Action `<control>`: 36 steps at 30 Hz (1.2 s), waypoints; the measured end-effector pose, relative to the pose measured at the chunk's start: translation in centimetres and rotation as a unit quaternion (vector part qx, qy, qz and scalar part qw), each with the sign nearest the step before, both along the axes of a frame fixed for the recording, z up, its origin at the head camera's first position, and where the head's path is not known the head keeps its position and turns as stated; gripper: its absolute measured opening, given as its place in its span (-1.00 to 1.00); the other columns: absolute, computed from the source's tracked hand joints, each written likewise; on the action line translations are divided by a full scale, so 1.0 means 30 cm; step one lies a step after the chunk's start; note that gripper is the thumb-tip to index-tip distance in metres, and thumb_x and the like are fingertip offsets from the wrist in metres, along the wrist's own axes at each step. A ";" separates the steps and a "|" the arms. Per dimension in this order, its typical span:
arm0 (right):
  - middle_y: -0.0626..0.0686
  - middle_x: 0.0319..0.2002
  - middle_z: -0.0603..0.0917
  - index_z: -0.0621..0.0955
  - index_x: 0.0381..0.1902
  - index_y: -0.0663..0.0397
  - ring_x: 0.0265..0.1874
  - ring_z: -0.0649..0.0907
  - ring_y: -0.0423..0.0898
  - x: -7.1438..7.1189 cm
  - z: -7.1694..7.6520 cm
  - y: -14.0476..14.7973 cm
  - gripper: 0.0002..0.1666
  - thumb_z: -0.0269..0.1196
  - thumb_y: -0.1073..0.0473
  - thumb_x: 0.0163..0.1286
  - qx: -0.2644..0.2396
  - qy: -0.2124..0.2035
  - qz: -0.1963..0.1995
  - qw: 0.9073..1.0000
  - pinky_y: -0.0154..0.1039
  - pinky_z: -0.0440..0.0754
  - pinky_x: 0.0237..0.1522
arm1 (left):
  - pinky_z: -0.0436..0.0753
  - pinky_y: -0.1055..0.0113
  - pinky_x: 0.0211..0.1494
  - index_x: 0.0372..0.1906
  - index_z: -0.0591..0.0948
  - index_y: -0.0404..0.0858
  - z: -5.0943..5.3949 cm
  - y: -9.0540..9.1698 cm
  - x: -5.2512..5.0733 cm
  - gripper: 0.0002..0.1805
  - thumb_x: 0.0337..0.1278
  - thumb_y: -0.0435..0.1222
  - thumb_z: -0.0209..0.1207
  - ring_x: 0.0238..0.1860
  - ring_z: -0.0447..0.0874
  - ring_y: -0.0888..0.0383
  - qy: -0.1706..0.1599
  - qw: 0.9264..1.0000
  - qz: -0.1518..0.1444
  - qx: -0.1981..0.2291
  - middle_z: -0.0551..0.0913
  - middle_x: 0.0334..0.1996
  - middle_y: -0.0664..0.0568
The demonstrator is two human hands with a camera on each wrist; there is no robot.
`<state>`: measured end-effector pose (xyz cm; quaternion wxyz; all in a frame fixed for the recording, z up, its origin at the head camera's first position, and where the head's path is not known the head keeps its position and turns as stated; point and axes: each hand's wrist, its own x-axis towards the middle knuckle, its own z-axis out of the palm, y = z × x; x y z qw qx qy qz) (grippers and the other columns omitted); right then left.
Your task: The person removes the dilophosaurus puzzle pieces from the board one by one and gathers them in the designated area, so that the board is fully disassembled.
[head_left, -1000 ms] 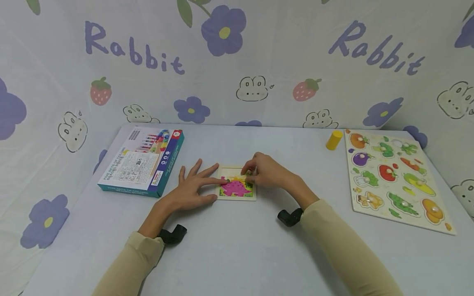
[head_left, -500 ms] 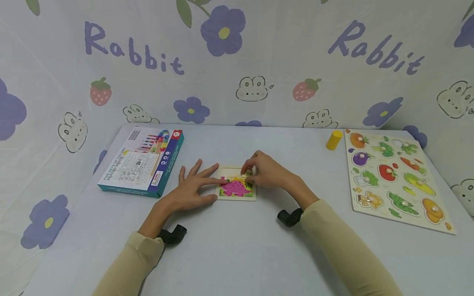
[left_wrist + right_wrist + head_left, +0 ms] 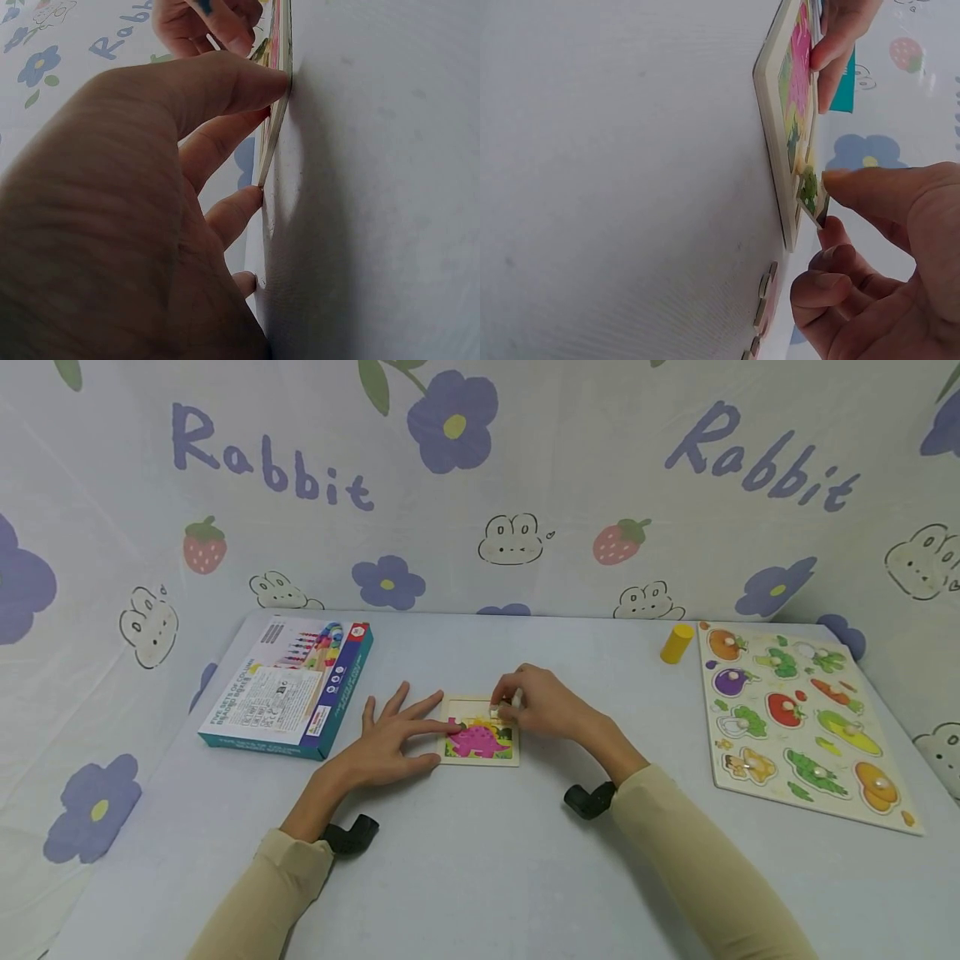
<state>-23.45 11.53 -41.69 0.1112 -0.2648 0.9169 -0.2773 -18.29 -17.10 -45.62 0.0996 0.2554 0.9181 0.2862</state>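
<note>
A small framed dinosaur puzzle (image 3: 478, 746) lies flat on the table. My left hand (image 3: 381, 747) has its fingers spread at the puzzle's left side, the index fingertip on the picture; the left wrist view shows the thumb (image 3: 225, 82) against the frame's edge. Over the upper right part of the picture, my right hand (image 3: 547, 703) pinches a green-patterned piece (image 3: 810, 189) between thumb and finger. That piece is tilted, with its lower part at the frame in the right wrist view. The curled fingers partly hide that corner in the head view.
A boxed set (image 3: 277, 689) lies at the left. On the right are a yellow cylinder (image 3: 677, 644) and a large vegetable board (image 3: 806, 722). Flat loose pieces (image 3: 763, 304) lie on the table beyond the puzzle in the right wrist view.
My right hand has shifted slightly right and away from the picture, uncovering a pale patch near the frame's upper right. The left hand has stayed in place.
</note>
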 end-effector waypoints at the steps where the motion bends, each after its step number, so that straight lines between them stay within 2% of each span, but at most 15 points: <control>1: 0.13 -0.04 0.72 0.75 0.01 0.06 -0.13 0.58 0.00 0.000 0.001 0.001 -0.82 0.33 0.21 0.50 -0.003 0.002 -0.001 1.000 -0.17 0.60 -0.04 | -0.56 -0.57 0.56 0.40 0.63 0.21 0.000 0.000 0.000 -0.45 0.30 0.02 0.21 0.77 -0.39 -0.33 0.000 1.000 0.000 0.000 0.13 0.73 0.03; 10: 0.16 -0.04 0.76 0.73 0.15 0.13 -0.13 0.63 0.01 -0.005 0.004 0.003 -0.71 0.27 0.25 0.55 -0.017 0.004 -0.016 1.000 -0.18 0.66 -0.04 | -0.57 -0.57 0.56 0.39 0.63 0.22 0.001 0.002 0.000 -0.46 0.32 0.01 0.23 0.76 -0.40 -0.33 -0.004 1.000 0.004 0.002 0.13 0.74 0.05; 16: 0.14 -0.03 0.78 0.78 0.09 0.14 -0.15 0.62 -0.01 -0.010 -0.003 0.009 -0.74 0.27 0.24 0.55 -0.023 0.003 -0.024 0.999 -0.27 0.60 -0.11 | -0.57 -0.57 0.56 0.39 0.63 0.22 0.003 0.001 -0.001 -0.46 0.31 0.01 0.22 0.76 -0.40 -0.33 -0.004 1.000 0.003 -0.001 0.13 0.74 0.04; 25: 0.12 -0.06 0.77 0.81 0.04 0.08 -0.21 0.58 -0.03 -0.008 -0.013 0.009 -0.77 0.28 0.24 0.54 -0.037 0.011 -0.035 0.999 -0.29 0.54 -0.19 | -0.56 -0.57 0.56 0.39 0.64 0.21 0.001 0.002 0.000 -0.46 0.31 0.00 0.23 0.76 -0.40 -0.33 -0.003 1.000 0.002 0.004 0.14 0.73 0.03; 36: 0.09 -0.09 0.76 0.79 0.08 -0.02 -0.27 0.57 -0.05 -0.008 -0.016 0.015 -0.74 0.24 0.22 0.57 -0.038 -0.021 -0.046 0.998 -0.30 0.53 -0.27 | -0.56 -0.57 0.56 0.39 0.63 0.21 0.003 0.002 0.002 -0.46 0.30 0.01 0.22 0.76 -0.39 -0.33 -0.003 1.000 0.004 0.002 0.14 0.73 0.04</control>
